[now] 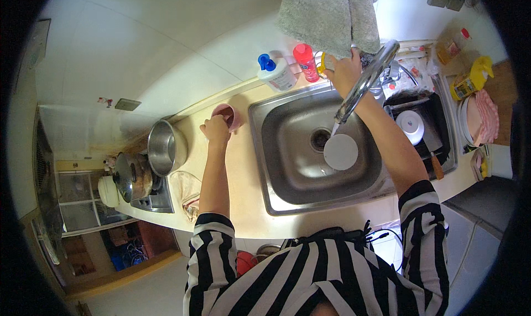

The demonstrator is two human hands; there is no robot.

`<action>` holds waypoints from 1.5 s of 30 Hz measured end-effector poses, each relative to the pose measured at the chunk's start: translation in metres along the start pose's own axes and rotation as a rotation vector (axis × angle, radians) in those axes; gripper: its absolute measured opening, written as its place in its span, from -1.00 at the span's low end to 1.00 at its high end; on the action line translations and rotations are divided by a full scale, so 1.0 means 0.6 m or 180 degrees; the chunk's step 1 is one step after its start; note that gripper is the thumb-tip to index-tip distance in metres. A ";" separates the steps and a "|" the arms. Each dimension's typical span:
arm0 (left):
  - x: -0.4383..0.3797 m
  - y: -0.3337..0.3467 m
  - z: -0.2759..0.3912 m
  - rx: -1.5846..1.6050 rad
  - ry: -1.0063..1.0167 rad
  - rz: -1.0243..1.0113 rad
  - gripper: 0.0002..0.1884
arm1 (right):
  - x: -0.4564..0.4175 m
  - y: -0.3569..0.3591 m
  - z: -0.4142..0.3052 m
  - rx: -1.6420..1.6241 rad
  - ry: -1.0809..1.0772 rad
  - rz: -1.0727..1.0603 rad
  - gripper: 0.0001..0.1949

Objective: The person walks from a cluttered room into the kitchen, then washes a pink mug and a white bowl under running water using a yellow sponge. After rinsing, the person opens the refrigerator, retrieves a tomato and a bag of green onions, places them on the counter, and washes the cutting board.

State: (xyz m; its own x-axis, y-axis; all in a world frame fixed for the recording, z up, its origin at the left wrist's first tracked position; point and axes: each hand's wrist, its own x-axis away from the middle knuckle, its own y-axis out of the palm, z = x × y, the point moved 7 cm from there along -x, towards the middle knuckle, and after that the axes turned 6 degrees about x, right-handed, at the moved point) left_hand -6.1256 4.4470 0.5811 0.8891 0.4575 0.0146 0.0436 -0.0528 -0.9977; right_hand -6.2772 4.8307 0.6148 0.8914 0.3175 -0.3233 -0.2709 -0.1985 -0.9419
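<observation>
My left hand (217, 129) grips the rim of a pink cup (234, 117) on the counter, left of the stainless steel sink (286, 175). Behind the curved chrome faucet (367, 83), my right hand (346, 75) reaches to a wire holder (320, 71) with something yellow (321, 63) by it. Its fingers are spread, and whether they grasp anything is hidden. Water runs from the spout into the sink. A round white dish or lid (341, 152) lies there, beside the drain (320, 139).
A white pump bottle (278, 75) and a red bottle (306, 63) line the back ledge, below a hanging grey towel (319, 21). At right, a white bowl (410, 126) and a wooden-handled knife (436, 166) sit in a black rack. Left stands a steel pot (166, 148) near a cloth (185, 191).
</observation>
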 end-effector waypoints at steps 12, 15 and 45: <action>-0.011 0.023 0.003 -0.0149 0.0099 0.0356 -0.85 | 0.001 -0.074 0.062 -0.2027 0.0687 0.0960 -0.60; 0.031 -0.038 0.036 0.0230 0.0055 0.1027 -0.81 | 0.062 -0.096 0.051 -0.3145 0.0935 0.0833 -0.52; 0.263 0.458 0.357 0.3385 -0.0017 -0.2189 -0.61 | 0.404 0.312 0.001 -0.4037 0.3189 -0.1946 -0.64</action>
State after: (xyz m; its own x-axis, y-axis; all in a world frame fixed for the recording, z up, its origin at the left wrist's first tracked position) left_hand -6.0709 4.6951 0.2951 0.8265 0.1106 0.5519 0.1057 0.9326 -0.3452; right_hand -6.1120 4.8714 0.3600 0.7427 0.0626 0.6667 0.1594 -0.9835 -0.0852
